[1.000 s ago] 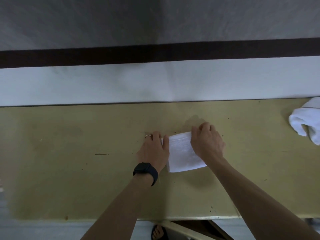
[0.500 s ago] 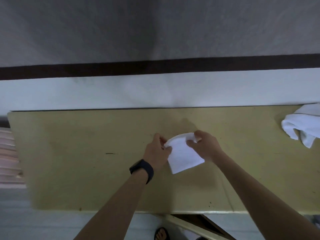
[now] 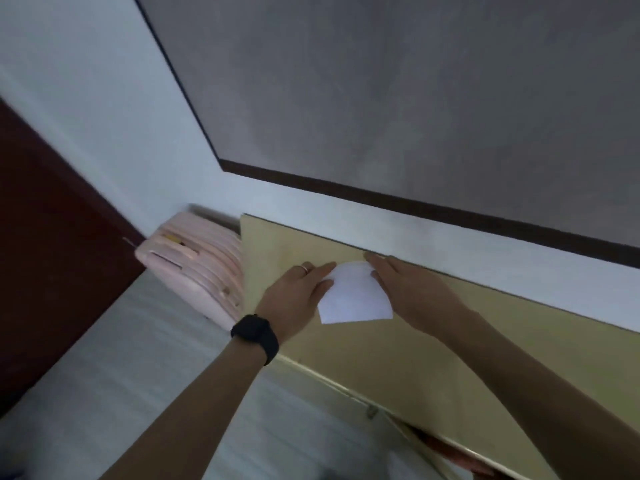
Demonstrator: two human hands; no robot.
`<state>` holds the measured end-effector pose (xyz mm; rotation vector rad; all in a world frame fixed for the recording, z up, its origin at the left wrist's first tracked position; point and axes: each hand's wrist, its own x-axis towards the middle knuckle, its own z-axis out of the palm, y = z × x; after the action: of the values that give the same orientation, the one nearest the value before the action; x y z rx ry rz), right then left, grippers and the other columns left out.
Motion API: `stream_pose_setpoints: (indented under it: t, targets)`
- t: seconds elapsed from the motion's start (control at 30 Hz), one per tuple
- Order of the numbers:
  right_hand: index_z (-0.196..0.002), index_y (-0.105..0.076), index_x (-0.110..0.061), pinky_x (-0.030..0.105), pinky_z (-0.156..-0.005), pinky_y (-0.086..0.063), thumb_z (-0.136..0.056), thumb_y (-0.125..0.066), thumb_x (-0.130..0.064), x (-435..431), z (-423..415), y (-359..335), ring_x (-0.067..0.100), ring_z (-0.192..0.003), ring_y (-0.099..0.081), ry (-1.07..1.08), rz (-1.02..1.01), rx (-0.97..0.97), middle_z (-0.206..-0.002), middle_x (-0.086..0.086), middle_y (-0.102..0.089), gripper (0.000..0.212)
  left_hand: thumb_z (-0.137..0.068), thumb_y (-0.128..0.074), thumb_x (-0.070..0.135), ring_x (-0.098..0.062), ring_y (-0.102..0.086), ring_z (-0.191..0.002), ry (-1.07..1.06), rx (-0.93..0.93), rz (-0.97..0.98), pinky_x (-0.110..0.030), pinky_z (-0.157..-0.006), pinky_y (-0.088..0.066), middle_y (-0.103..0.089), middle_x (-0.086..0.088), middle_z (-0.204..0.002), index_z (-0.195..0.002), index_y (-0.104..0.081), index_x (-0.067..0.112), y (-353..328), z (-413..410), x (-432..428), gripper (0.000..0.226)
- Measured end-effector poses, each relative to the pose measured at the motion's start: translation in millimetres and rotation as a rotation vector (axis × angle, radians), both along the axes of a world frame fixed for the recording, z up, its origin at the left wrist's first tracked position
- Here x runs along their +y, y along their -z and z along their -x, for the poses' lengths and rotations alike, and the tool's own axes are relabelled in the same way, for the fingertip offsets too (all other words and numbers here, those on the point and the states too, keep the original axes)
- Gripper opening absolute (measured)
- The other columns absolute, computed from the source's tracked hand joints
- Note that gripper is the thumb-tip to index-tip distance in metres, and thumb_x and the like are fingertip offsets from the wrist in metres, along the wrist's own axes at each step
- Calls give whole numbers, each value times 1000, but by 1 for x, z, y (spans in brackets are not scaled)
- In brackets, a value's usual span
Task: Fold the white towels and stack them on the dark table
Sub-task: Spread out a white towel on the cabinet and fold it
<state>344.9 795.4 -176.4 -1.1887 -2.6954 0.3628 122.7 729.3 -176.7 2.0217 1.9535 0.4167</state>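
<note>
A small folded white towel [image 3: 353,299] sits between my two hands over the far part of the yellow-green table [image 3: 398,368], close to its left end and the wall. My left hand [image 3: 298,296], with a ring and a black watch on the wrist, pinches the towel's left edge with the fingers stretched forward. On the other side, my right hand [image 3: 408,292] holds the right edge, fingers also long and pointing to the wall. Whether the towel touches the tabletop I cannot tell. No dark table is clearly in view.
A pink ribbed suitcase [image 3: 194,268] stands on the floor against the table's left end. A dark red-brown surface [image 3: 52,237] fills the left side. Grey floor [image 3: 121,375] lies below it. The wall with a grey panel runs along the table's far edge.
The view has swung left and tilted. Both hands have carried the folded towel toward the table's left end and far edge. The loose towel at the right has left the view.
</note>
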Motion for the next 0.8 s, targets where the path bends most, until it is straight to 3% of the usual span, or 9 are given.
stream_pose_setpoints:
  t: [0.1,0.23,0.37,0.5,0.63,0.8]
  targets:
    - [-151,-34,-12,44,-90,-51,-102,-45,-23,-24,82,-43,38,-112,-60,-118,16,35,-140,13,-51,52,-105,-39,31,-25,-52,-114,-128,43,-78,-36,-86,-47,-58,-5,-123,-143,-48,22,-42,72,-57,40]
    - [-131,-54,-10,46,-76,-53,-105,-32,-31,-80,201,-84,38,-93,-65,-223,20,239,-114,13,-64,40,-100,-42,41,-24,-59,-104,-352,5,-170,-36,-80,-52,-63,-2,-111,-132,-58,23,-82,167,-150,40]
    - [-132,-50,-10,44,-88,-48,-105,-34,-24,-161,344,-111,36,-109,-59,-389,56,289,-123,15,-61,34,-101,-50,29,-19,-58,-96,-579,-1,-265,-18,-82,-38,-61,-2,-106,-133,-60,20,-117,268,-261,34]
    - [-131,-54,-17,43,-91,-46,-106,-36,-26,-254,479,-134,34,-112,-58,-632,53,365,-123,11,-64,32,-100,-51,28,-10,-56,-84,-858,-58,-331,-24,-85,-43,-55,8,-99,-132,-61,27,-142,360,-387,34]
    - [-135,-54,-33,35,-89,-46,-104,-40,-31,-357,580,-161,21,-105,-61,-881,134,429,-113,1,-67,34,-96,-57,32,-11,-63,-85,-1114,-194,-426,-24,-84,-51,-68,2,-97,-123,-63,44,-161,413,-512,30]
    - [-122,-62,-20,27,-86,-44,-105,-42,-30,-485,678,-171,21,-104,-63,-1146,194,458,-114,2,-69,29,-93,-62,40,-3,-67,-87,-1385,-228,-614,-26,-81,-55,-73,14,-95,-111,-70,42,-174,449,-649,19]
